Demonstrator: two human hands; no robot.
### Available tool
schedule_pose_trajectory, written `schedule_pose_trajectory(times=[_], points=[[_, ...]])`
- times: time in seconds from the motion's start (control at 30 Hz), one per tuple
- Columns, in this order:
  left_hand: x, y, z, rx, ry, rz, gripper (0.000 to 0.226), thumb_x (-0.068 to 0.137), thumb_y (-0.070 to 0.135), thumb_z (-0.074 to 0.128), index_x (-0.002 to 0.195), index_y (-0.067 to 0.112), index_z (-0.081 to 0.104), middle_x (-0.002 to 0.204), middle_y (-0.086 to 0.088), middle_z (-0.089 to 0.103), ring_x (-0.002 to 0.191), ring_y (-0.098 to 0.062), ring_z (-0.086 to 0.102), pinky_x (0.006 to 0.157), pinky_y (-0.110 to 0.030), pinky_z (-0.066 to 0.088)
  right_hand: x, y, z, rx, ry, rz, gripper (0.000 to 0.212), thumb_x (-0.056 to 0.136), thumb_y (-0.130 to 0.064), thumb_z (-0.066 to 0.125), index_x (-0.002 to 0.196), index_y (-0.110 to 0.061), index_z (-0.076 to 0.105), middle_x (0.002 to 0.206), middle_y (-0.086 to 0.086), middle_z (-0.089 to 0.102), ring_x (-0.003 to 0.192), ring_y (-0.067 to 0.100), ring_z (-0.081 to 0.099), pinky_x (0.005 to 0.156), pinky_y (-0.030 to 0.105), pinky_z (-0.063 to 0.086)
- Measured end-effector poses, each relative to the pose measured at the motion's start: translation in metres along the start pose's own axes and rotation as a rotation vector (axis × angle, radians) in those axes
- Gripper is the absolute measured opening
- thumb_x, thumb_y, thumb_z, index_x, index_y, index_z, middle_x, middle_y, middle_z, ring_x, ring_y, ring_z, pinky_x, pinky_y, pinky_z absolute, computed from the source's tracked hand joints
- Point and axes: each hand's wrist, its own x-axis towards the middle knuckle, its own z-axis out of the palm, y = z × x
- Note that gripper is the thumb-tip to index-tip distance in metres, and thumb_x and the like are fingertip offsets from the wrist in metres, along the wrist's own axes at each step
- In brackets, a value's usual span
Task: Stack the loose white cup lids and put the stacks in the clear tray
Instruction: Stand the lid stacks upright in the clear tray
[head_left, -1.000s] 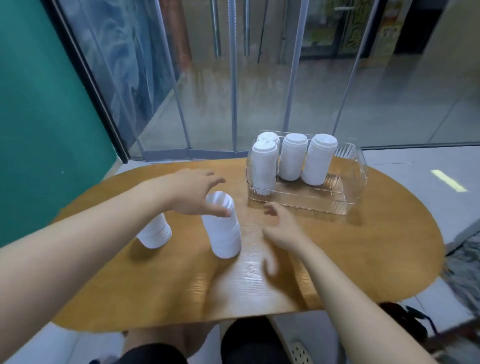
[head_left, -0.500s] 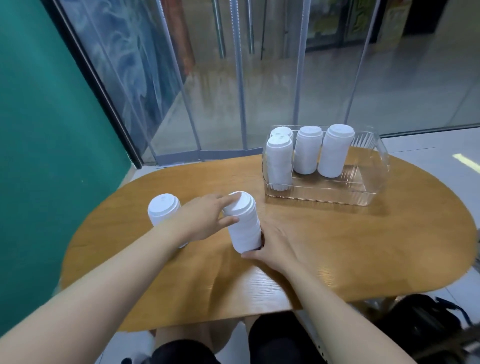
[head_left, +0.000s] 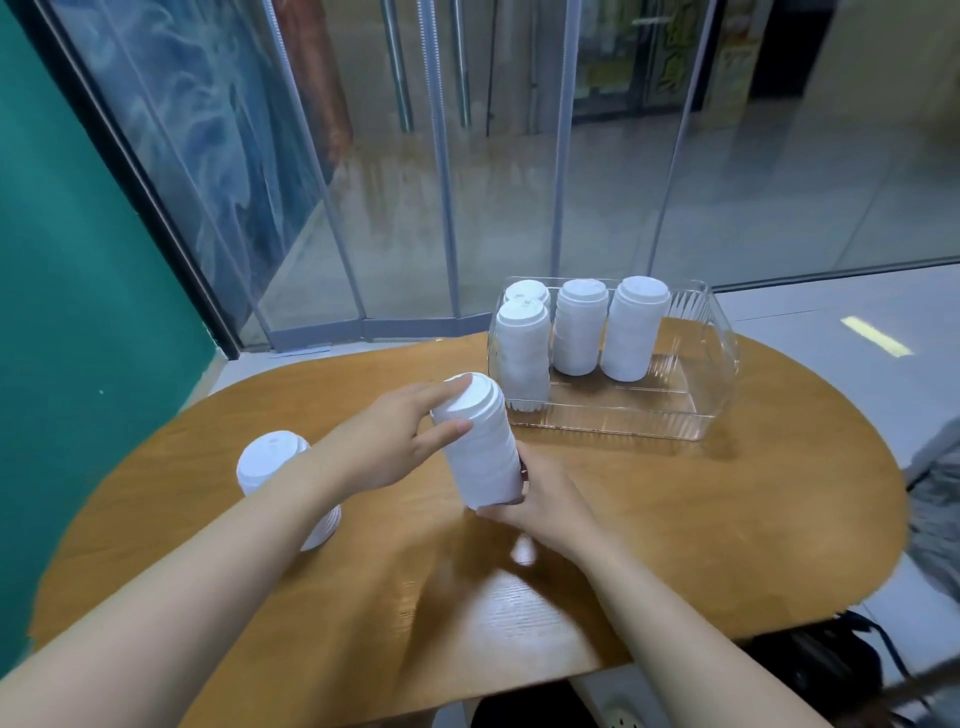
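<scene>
Compared with half a second earlier, now tilted and raised off the wood at its near edge: the held lid stack (head_left: 480, 441), at the centre of the frame, top leaning toward the upper left. Gripped at the top by the left hand (head_left: 387, 447), thumb on the near side and fingers (head_left: 441, 389) laid over the rim of the uppermost lid. Gripped at the base by the right hand (head_left: 540, 501), curled round the lower end from the right; fingertips mostly hidden behind the stack.

Standing upright at the left of the frame, partly hidden by the left forearm: a second lid stack (head_left: 275, 462) on the oval wooden tabletop (head_left: 701, 519).

Toward the upper right of the tabletop, well apart from both hands: the clear tray (head_left: 717, 364), holding four lid stacks (head_left: 579, 332) at its left end, three upright in a row, a fourth behind the leftmost.

Behind the tabletop, glass panels; at far left, a green wall.
</scene>
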Motion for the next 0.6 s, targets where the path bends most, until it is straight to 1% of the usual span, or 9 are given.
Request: schedule_pose_trajectory(times=[0.07, 0.13, 0.23, 0.33, 0.4, 0.47, 0.53, 0.57, 0.6], points=[[0.014, 0.013, -0.007, -0.021, 0.055, 0.056, 0.060, 0.103, 0.054, 0.050, 0.159, 0.037, 0.037, 0.159, 0.020, 0.041, 0.146, -0.005, 0.038, 0.118, -0.024, 0.028, 0.010, -0.004, -0.018, 0.005, 0.048, -0.021, 0.068, 0.065, -0.030, 0.093, 0.123, -0.047, 0.061, 0.112, -0.029, 0.070, 0.102, -0.005, 0.065, 0.086, 0.027, 0.054], [0.030, 0.027, -0.012, -0.028, 0.098, 0.097, 0.061, 0.102, 0.055, 0.050, 0.159, 0.037, 0.038, 0.157, 0.019, 0.044, 0.144, -0.004, 0.039, 0.118, -0.025, 0.029, 0.021, -0.006, -0.037, -0.002, 0.093, -0.044, 0.065, 0.064, -0.031, 0.094, 0.117, -0.048, 0.060, 0.109, -0.028, 0.070, 0.099, -0.004, 0.064, 0.083, 0.024, 0.053], [0.056, 0.046, -0.018, -0.038, 0.123, 0.124, 0.060, 0.100, 0.058, 0.051, 0.157, 0.041, 0.040, 0.146, 0.013, 0.052, 0.134, -0.006, 0.046, 0.108, -0.025, 0.034, 0.038, -0.004, -0.062, -0.010, 0.169, -0.082, 0.073, 0.062, -0.031, 0.096, 0.124, -0.042, 0.060, 0.112, -0.021, 0.071, 0.101, -0.003, 0.063, 0.083, 0.023, 0.052], [0.085, 0.064, -0.021, -0.050, 0.170, 0.202, 0.052, 0.099, 0.055, 0.058, 0.148, 0.036, 0.049, 0.142, 0.011, 0.057, 0.129, -0.008, 0.051, 0.106, -0.028, 0.040, 0.057, 0.003, -0.089, -0.022, 0.232, -0.084, 0.076, 0.064, -0.028, 0.099, 0.129, -0.029, 0.060, 0.113, -0.019, 0.069, 0.102, -0.008, 0.061, 0.080, 0.013, 0.047], [0.109, 0.072, -0.021, -0.038, 0.191, 0.236, 0.048, 0.099, 0.053, 0.061, 0.142, 0.033, 0.053, 0.141, 0.011, 0.059, 0.127, -0.008, 0.052, 0.101, -0.028, 0.041, 0.071, 0.008, -0.108, -0.025, 0.254, -0.067, 0.078, 0.065, -0.029, 0.099, 0.132, -0.029, 0.058, 0.118, -0.016, 0.069, 0.107, -0.002, 0.063, 0.085, 0.017, 0.050], [0.138, 0.075, -0.019, -0.005, 0.170, 0.230, 0.048, 0.100, 0.053, 0.061, 0.142, 0.032, 0.052, 0.140, 0.009, 0.060, 0.127, -0.012, 0.053, 0.098, -0.029, 0.041, 0.087, 0.015, -0.127, -0.015, 0.264, -0.035, 0.079, 0.066, -0.024, 0.099, 0.133, -0.030, 0.057, 0.119, -0.016, 0.069, 0.108, -0.002, 0.064, 0.085, 0.016, 0.051], [0.167, 0.075, -0.016, 0.100, 0.118, 0.223, 0.052, 0.101, 0.054, 0.057, 0.147, 0.030, 0.050, 0.140, 0.002, 0.060, 0.129, -0.020, 0.053, 0.104, -0.037, 0.042, 0.101, 0.023, -0.142, -0.013, 0.242, 0.014, 0.075, 0.067, -0.019, 0.098, 0.129, -0.029, 0.056, 0.114, -0.019, 0.068, 0.101, -0.011, 0.060, 0.077, 0.006, 0.047], [0.181, 0.074, -0.014, 0.164, 0.091, 0.217, 0.055, 0.102, 0.055, 0.054, 0.150, 0.029, 0.048, 0.140, -0.001, 0.060, 0.129, -0.024, 0.052, 0.106, -0.042, 0.041, 0.108, 0.027, -0.148, -0.021, 0.221, 0.039, 0.074, 0.066, -0.019, 0.098, 0.127, -0.027, 0.056, 0.111, -0.020, 0.067, 0.099, -0.012, 0.059, 0.073, 0.005, 0.045], [0.194, 0.073, -0.011, 0.222, 0.068, 0.205, 0.056, 0.102, 0.056, 0.052, 0.152, 0.029, 0.047, 0.139, -0.003, 0.059, 0.129, -0.027, 0.050, 0.107, -0.044, 0.040, 0.115, 0.032, -0.151, -0.043, 0.202, 0.061, 0.074, 0.065, -0.020, 0.098, 0.126, -0.027, 0.057, 0.110, -0.020, 0.067, 0.099, -0.011, 0.060, 0.073, 0.007, 0.047]])
